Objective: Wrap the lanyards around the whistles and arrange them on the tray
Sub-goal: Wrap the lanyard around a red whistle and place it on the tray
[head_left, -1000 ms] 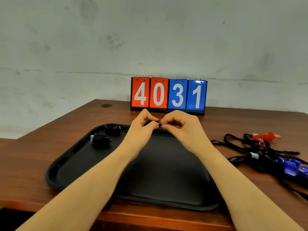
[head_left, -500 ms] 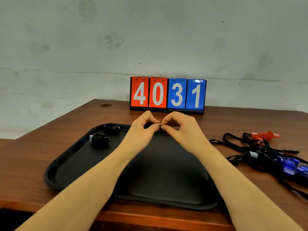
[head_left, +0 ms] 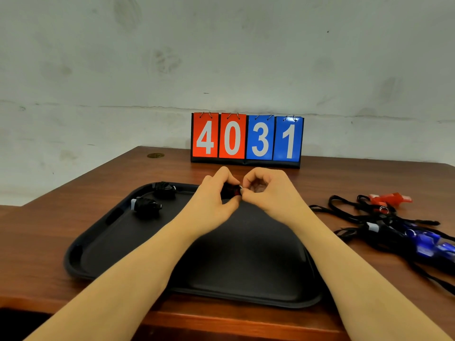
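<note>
Tray (head_left: 103, 244) at lower centre on the table (head_left: 37, 242). Two wrapped whistles (head_left: 147, 205) lie in its upper-left corner. Both hands, left hand (head_left: 209, 203) and right hand (head_left: 268, 193), meet over its far edge. Scoreboard (head_left: 247, 139) stands behind, centre frame. Loose whistles and lanyards (head_left: 394, 222) lie at right on the table.

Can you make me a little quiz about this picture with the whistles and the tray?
1. True or false: two wrapped whistles already lie on the black tray.
2. What number does the scoreboard show?
A 1304
B 4031
C 4013
3. Fill in: both hands hold a small whistle above the tray's ____ edge.

Key
1. True: one wrapped whistle and another lie in the far left corner.
2. B.
3. Far. The left hand and right hand pinch the whistle there. The loose whistles wait on the table to the right.
</note>
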